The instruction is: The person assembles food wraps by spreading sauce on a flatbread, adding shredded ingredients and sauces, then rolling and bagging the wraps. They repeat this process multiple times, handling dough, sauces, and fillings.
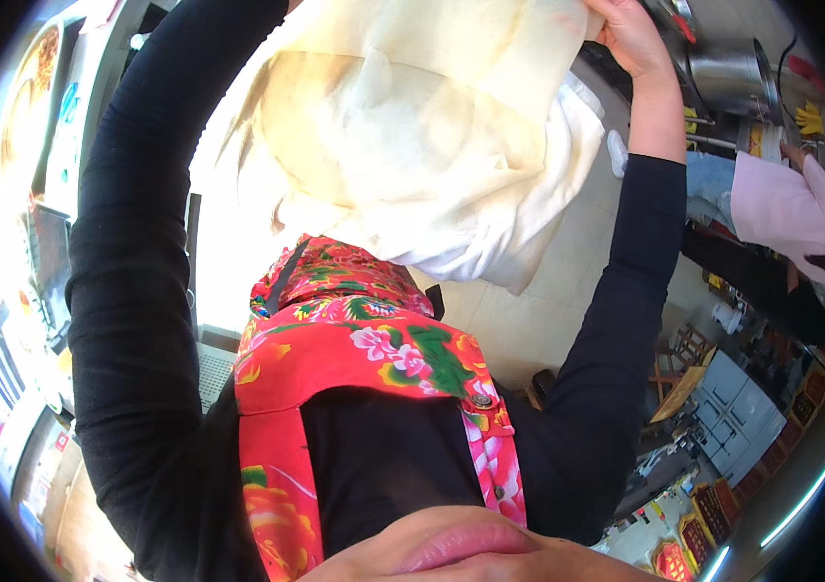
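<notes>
Both my arms in black sleeves are raised. My right hand [631, 37] at the top right is closed on the upper edge of a large cream cloth [412, 126] with yellowish stains. The cloth hangs spread between my arms, its lower folds drooping over my red floral apron [354, 349]. My left sleeve [131, 242] runs up the left side and leaves the picture at the top, so my left hand is out of sight, behind or above the cloth.
Another person in a pink top [791, 209] and jeans bends at the right. A steel pot [733, 73] and yellow gloves [808, 118] sit at the top right. A grey cabinet [738, 407] stands lower right. Shelves and signs line the left.
</notes>
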`<action>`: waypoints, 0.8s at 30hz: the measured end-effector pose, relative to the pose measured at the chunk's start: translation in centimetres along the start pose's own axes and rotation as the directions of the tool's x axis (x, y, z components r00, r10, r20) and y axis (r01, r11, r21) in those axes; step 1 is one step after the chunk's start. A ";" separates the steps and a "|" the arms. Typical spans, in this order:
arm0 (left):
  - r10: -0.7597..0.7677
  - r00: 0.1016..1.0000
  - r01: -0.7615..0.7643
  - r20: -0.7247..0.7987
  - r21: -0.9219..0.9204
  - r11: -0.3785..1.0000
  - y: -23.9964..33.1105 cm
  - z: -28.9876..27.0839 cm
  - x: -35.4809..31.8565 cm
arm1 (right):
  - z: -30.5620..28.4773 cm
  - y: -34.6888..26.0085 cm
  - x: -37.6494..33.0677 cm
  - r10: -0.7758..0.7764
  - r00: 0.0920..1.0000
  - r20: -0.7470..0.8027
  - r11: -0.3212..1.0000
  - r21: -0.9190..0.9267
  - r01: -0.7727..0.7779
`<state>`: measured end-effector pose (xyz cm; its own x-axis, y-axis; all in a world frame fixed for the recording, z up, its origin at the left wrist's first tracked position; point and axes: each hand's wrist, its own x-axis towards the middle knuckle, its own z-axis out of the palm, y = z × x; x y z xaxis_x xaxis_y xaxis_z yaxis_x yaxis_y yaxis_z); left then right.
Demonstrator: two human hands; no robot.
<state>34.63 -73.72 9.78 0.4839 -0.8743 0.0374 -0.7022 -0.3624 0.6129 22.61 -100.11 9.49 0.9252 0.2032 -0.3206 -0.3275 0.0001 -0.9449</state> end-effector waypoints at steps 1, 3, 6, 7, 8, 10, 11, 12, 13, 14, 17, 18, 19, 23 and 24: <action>0.025 0.999 -0.024 -0.034 0.033 0.999 0.2 -0.4 0.1 | -0.2 -0.6 0.3 0.003 1.000 -0.010 1.000 -0.023 -0.003; 0.079 0.992 -0.069 -0.099 0.102 0.992 0.3 -1.3 0.0 | -0.5 -1.9 1.2 -0.060 0.998 -0.020 0.994 -0.094 0.057; -0.094 0.985 0.109 -0.143 0.100 0.989 0.3 -2.9 0.0 | -0.5 -3.9 3.1 -0.106 0.994 0.017 0.983 -0.148 0.107; -0.079 0.984 0.096 -0.158 0.109 0.989 0.2 -3.4 0.0 | -0.4 -4.5 3.8 -0.114 0.993 0.024 0.978 -0.176 0.117; -0.062 0.983 0.084 -0.173 0.118 0.989 0.1 -3.8 -0.1 | -0.2 -5.2 4.4 -0.123 0.992 0.031 0.971 -0.202 0.126; -0.057 0.976 0.085 -0.211 0.125 0.988 0.0 -4.8 -0.3 | 0.4 -6.8 5.4 -0.125 0.992 0.017 0.942 -0.313 0.124; -0.068 0.970 0.099 -0.234 0.123 0.988 -0.1 -5.3 -0.4 | 0.8 -7.7 5.8 -0.146 0.989 0.023 0.905 -0.401 0.143; -0.081 0.960 0.117 -0.267 0.122 0.986 0.0 -5.9 -0.8 | 1.3 -8.8 6.1 -0.171 0.985 0.038 0.855 -0.491 0.167; -0.039 0.946 0.094 -0.323 0.159 0.983 0.1 -6.5 -1.3 | 2.0 -10.0 6.4 -0.195 0.979 0.056 0.796 -0.575 0.191; 0.006 0.927 0.073 -0.375 0.198 0.977 0.2 -7.2 -2.0 | 2.6 -11.3 6.4 -0.157 0.985 0.068 0.845 -0.508 0.170; -0.012 0.876 0.074 -0.483 0.108 0.991 1.0 -9.7 -4.8 | 4.6 -15.5 6.3 -0.242 0.958 0.156 0.681 -0.676 0.283; -0.041 0.854 0.077 -0.519 0.049 0.996 1.4 -10.5 -6.0 | 5.2 -16.8 5.9 -0.264 0.953 0.148 0.664 -0.690 0.290; -0.075 0.857 0.061 -0.510 -0.044 0.997 1.8 -11.2 -7.2 | 5.9 -18.0 5.5 -0.267 0.943 0.199 0.648 -0.688 0.328; -0.090 0.874 -0.139 -0.477 -0.423 0.895 5.3 -11.8 -11.2 | 8.4 -21.1 3.7 -0.278 0.907 0.316 0.715 -0.562 0.415; -0.164 0.865 -0.119 -0.475 -0.510 0.852 6.6 -11.6 -12.7 | 9.3 -21.2 3.7 -0.292 0.893 0.342 0.776 -0.461 0.430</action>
<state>29.87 -61.24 22.49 0.7814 -0.5434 0.3067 -0.3892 -0.0403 0.9203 31.15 -90.28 28.92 0.8565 0.5160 0.0124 0.2324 -0.3640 -0.9019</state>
